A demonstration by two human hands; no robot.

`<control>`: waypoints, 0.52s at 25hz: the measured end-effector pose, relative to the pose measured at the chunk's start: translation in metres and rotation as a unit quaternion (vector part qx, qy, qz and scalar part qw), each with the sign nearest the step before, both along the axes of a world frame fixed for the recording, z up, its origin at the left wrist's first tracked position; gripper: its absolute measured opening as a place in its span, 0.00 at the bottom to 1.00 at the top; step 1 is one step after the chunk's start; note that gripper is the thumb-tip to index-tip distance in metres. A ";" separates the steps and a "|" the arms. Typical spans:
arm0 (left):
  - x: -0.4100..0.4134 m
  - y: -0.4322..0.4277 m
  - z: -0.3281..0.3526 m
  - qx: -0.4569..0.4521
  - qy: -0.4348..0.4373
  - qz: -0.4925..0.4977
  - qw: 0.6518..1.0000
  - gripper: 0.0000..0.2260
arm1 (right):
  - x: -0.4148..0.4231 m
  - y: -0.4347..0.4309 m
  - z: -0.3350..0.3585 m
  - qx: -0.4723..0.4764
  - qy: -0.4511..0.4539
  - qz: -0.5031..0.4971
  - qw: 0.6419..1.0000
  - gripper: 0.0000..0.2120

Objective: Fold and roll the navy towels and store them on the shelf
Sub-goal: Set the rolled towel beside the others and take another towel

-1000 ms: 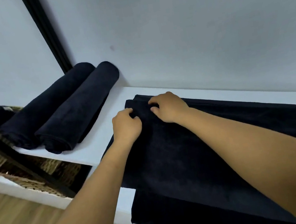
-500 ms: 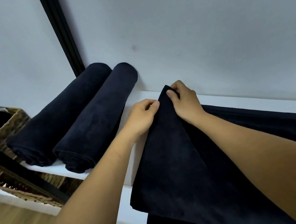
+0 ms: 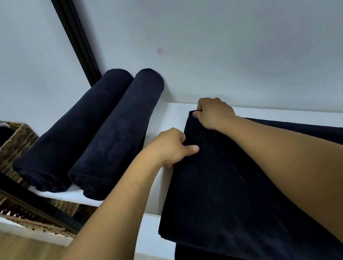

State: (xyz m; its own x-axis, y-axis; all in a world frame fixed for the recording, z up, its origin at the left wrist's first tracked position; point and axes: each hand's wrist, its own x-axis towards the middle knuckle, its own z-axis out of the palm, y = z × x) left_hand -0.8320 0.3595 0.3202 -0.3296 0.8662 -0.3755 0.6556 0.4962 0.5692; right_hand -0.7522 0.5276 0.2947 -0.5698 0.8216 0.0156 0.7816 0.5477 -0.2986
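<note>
Both hands, left hand (image 3: 169, 150) and right hand (image 3: 214, 113), grip the towel (image 3: 215, 190) lying along the shelf (image 3: 174, 111).

Both hands (image 3: 170, 148) (image 3: 213, 112) gripping navy towel (image 3: 215, 190), two rolled towels (image 3: 99, 131) beside

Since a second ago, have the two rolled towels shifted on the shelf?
No. The two rolled towels lie side by side as before, far ends at the wall just right of the black post; only the camera moved.

Hides the left grip's (image 3: 168, 148) fingertips under the flat towel (image 3: 208, 191) right of the rolled towels (image 3: 109, 139); crops that towel right and below, the wicker basket (image 3: 10, 142) left of them.
</note>
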 end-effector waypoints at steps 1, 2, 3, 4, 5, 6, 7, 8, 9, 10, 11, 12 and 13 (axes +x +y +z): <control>-0.001 -0.008 0.003 -0.004 -0.059 -0.009 0.998 0.16 | 0.001 0.000 0.000 0.002 -0.004 0.000 1.000 0.11; -0.002 -0.019 0.005 -0.009 -0.110 -0.021 0.994 0.14 | 0.002 -0.002 -0.001 0.006 -0.005 0.000 1.000 0.12; -0.003 -0.030 0.008 -0.013 -0.143 -0.035 0.989 0.12 | 0.003 -0.003 -0.003 0.021 -0.002 0.000 1.000 0.12; -0.003 -0.042 0.009 -0.020 -0.163 -0.048 0.985 0.11 | 0.004 -0.006 -0.006 0.042 0.005 0.001 0.999 0.13; -0.001 -0.053 0.011 -0.030 -0.175 -0.060 0.982 0.10 | 0.006 -0.009 -0.010 0.062 0.013 0.003 0.998 0.13; 0.003 -0.064 0.011 -0.036 -0.175 -0.067 0.982 0.11 | 0.007 -0.011 -0.012 0.073 0.023 0.002 0.997 0.13; 0.007 -0.073 0.011 -0.036 -0.156 -0.070 0.985 0.11 | 0.008 -0.012 -0.014 0.075 0.032 0.001 0.997 0.14; 0.012 -0.082 0.011 -0.035 -0.118 -0.072 0.990 0.10 | 0.007 -0.012 -0.015 0.074 0.037 -0.001 0.997 0.14; 0.015 -0.090 0.012 -0.041 -0.077 -0.075 0.993 0.09 | 0.007 -0.010 -0.015 0.077 0.037 -0.003 0.996 0.14; 0.018 -0.096 0.013 -0.050 -0.052 -0.074 0.995 0.09 | 0.006 -0.008 -0.014 0.082 0.037 -0.003 0.996 0.14; 0.020 -0.104 0.013 -0.058 -0.037 -0.067 0.995 0.08 | 0.004 -0.006 -0.014 0.087 0.038 -0.001 0.995 0.15; 0.020 -0.111 0.013 -0.063 -0.020 -0.058 0.996 0.08 | 0.002 -0.004 -0.014 0.091 0.042 -0.003 0.995 0.15; 0.021 -0.116 0.013 -0.058 0.005 -0.041 0.997 0.09 | -0.001 -0.002 -0.015 0.099 0.041 -0.005 0.994 0.15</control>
